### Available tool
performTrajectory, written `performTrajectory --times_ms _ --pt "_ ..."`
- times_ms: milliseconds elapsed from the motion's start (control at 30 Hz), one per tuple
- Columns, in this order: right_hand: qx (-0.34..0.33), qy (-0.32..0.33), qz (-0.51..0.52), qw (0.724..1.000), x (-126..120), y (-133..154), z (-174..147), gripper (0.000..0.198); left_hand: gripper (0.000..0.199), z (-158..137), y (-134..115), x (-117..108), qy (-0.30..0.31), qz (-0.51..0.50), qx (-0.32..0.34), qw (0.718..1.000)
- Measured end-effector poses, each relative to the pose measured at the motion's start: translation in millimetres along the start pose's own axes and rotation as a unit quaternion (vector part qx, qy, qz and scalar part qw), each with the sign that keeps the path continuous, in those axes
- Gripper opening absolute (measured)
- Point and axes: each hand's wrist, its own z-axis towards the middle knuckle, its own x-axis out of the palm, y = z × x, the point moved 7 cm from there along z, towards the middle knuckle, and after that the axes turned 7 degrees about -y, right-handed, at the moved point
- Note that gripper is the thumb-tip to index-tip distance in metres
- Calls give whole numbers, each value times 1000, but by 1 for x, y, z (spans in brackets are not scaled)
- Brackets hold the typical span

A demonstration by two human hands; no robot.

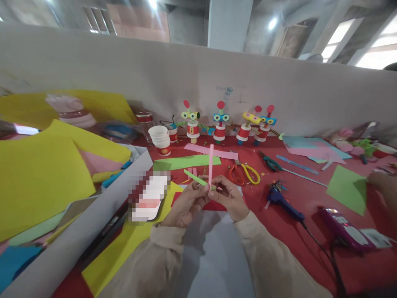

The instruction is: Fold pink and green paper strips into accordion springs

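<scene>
Close together in front of me, both hands pinch two narrow paper strips where they cross. The pink paper strip (211,163) stands upright from the fingertips. The green paper strip (194,177) slants out to the upper left. A small folded green part shows at the crossing, partly covered by fingers. My left hand (187,203) is closed on the strips from the left, and my right hand (232,198) grips them from the right. Below the hands lie a red sheet (221,205) and a white sheet (214,252).
Scissors (252,174), pliers (269,160) and a blue glue gun (285,203) lie right. Paper-cup figures (219,132) and stacked cups (159,138) stand behind. A phone (151,196) and a paper-filled box (93,221) are left. Another person's hand (384,186) is at far right.
</scene>
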Motion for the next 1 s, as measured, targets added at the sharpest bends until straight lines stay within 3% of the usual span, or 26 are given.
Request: performTrajectory --times_ms 467,567,633,733,1000 --pt "-65 4 -58 996 0 2 2 11 23 0 -3 0 24 26 6 999" --pt "-71 -36 -71 994 -3 1 1 22 20 4 -5 -2 18 11 29 999" --pt "-100 -72 -102 987 -5 5 -1 26 17 5 -4 -4 3 2 35 999" --pt "-160 -100 -171 967 -4 16 -6 13 13 5 -4 -7 -22 -5 35 999" --pt "-235 -113 -270 927 0 28 -14 10 17 1 -5 -9 -78 -4 36 996"
